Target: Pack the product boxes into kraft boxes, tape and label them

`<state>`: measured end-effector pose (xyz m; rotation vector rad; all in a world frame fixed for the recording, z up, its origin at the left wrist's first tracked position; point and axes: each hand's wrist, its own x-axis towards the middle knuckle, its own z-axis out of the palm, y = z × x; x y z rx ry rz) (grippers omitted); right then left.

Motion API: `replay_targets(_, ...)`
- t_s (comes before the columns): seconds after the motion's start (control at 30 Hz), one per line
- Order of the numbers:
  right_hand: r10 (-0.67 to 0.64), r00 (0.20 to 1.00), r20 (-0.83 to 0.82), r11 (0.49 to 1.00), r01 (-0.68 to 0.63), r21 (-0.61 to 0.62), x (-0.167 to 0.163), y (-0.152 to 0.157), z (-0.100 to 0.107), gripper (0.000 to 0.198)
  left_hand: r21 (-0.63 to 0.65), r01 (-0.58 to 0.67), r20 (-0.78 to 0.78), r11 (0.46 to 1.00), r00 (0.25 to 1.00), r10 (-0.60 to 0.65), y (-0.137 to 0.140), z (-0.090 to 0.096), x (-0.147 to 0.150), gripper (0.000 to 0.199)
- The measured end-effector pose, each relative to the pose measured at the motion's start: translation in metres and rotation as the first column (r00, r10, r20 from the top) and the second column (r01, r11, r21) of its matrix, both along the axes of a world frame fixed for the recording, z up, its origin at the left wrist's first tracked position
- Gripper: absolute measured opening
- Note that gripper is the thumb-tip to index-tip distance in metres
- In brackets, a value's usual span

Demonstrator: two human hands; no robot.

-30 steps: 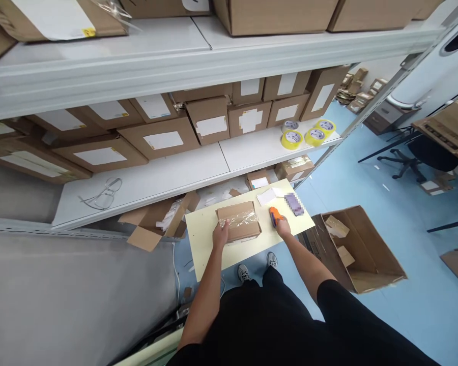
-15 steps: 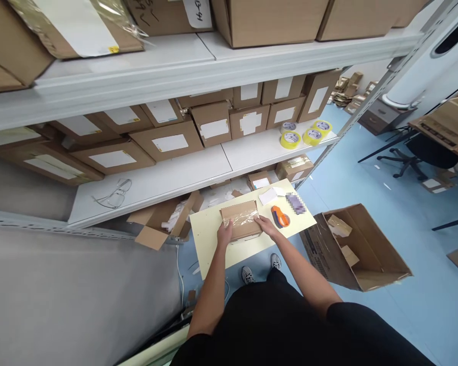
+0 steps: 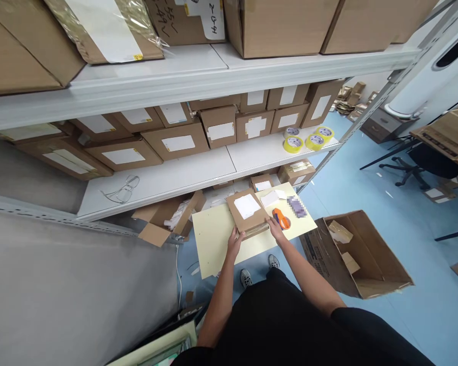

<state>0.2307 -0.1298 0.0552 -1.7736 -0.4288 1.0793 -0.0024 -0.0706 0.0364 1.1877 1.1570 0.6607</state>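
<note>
A small cardboard box is held between my two hands over the pale yellow board. A white label covers part of its upward face, and shiny tape shows along its near side. My left hand grips the near left corner, fingers curled round the edge. On the right edge, my right hand is closed on the box. Just beyond that hand lies an orange tape dispenser. White paper slips and a blurred purple item rest farther back on the board.
Shelves hold many labelled boxes ahead, plus eyeglasses and rolls of tape. An open carton with white pieces stands to the left of the board. On the blue floor to the right is a large open carton with cardboard scraps.
The box has been turned over: its taped face was up, now the labelled face is up. My hands have shifted to its near left corner and right edge.
</note>
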Motion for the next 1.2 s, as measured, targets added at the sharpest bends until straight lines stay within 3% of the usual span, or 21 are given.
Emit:
replay_targets(0.1,0.033,0.999,0.009,0.993,-0.032,-0.114,0.0,-0.004,-0.021,0.082,-0.053,-0.032,-0.093,0.998,0.995,0.027,-0.009,-0.012,0.011,0.076)
replay_targets(0.23,0.07,0.996,0.05,0.997,-0.068,-0.03,0.014,-0.002,-0.031,0.081,-0.005,-0.153,-0.335,0.988,0.931,0.143,-0.008,-0.012,0.021,0.07)
replay_targets(0.37,0.079,0.993,0.083,0.991,-0.088,0.104,0.047,0.019,-0.018,0.073,0.289,-0.167,-0.423,0.943,0.861,0.282,0.02,0.014,0.048,0.065)
replay_targets(0.47,0.07,0.995,0.067,0.985,-0.08,0.153,0.077,0.043,-0.005,0.068,0.407,-0.066,-0.399,0.911,0.884,0.243,0.051,0.039,0.093,0.057)
replay_targets(0.53,0.034,0.999,0.018,0.983,-0.036,0.178,0.099,0.058,-0.002,0.067,0.431,0.043,-0.37,0.901,0.919,0.133,0.071,0.051,0.13,0.053)
replay_targets(0.67,-0.105,0.978,-0.178,0.991,0.118,0.068,0.143,0.078,-0.016,0.068,0.398,0.226,-0.33,0.889,0.939,-0.091,0.103,0.056,0.204,0.05)
replay_targets(0.8,-0.133,0.956,-0.262,0.99,0.117,-0.077,0.178,0.091,-0.046,0.068,0.337,0.258,-0.25,0.905,0.952,-0.178,0.114,0.041,0.25,0.047)
replay_targets(0.9,-0.129,0.934,-0.334,0.992,0.122,-0.04,0.191,0.108,-0.062,0.064,0.296,0.247,-0.222,0.923,0.957,-0.185,0.11,0.027,0.264,0.047)
replay_targets(1.0,-0.153,0.933,-0.326,0.987,0.162,0.002,0.193,0.125,-0.067,0.058,0.238,0.198,-0.217,0.951,0.965,-0.147,0.108,0.018,0.266,0.047)
replay_targets(1.1,-0.189,0.938,-0.29,0.98,0.2,0.009,0.187,0.132,-0.058,0.055,0.208,0.121,-0.233,0.971,0.97,-0.071,0.118,0.015,0.266,0.047)
replay_targets(1.2,-0.15,0.938,-0.311,0.978,0.187,0.092,0.179,0.123,-0.042,0.054,0.187,0.077,-0.242,0.979,0.97,-0.03,0.135,0.016,0.268,0.054)
